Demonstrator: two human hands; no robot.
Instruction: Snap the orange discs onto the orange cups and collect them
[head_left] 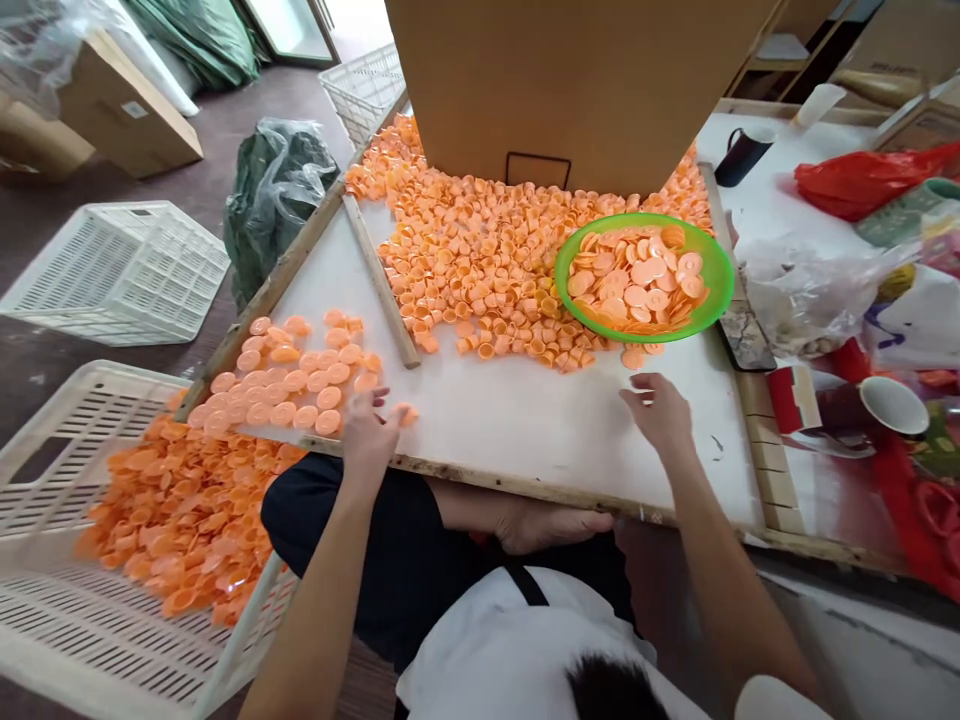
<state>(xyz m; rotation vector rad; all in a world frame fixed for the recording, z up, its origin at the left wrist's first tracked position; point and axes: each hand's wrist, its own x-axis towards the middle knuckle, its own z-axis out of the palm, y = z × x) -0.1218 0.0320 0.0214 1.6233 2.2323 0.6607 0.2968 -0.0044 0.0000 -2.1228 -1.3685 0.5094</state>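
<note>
Head view: the left hand (pixel 367 425) bends beside an orange piece (pixel 406 413) on the bench (pixel 517 420), near the flat orange discs (pixel 292 385) — whether it grips, I cannot tell; a light pinch probably suits such small parts; the right hand (pixel 661 408) curls loosely below the green bowl (pixel 721 280) — contents hidden; the carton (pixel 585 80) is cut off above.

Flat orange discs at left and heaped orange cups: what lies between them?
In the head view, a wooden strip and bare white board lie between discs and cups.
</note>
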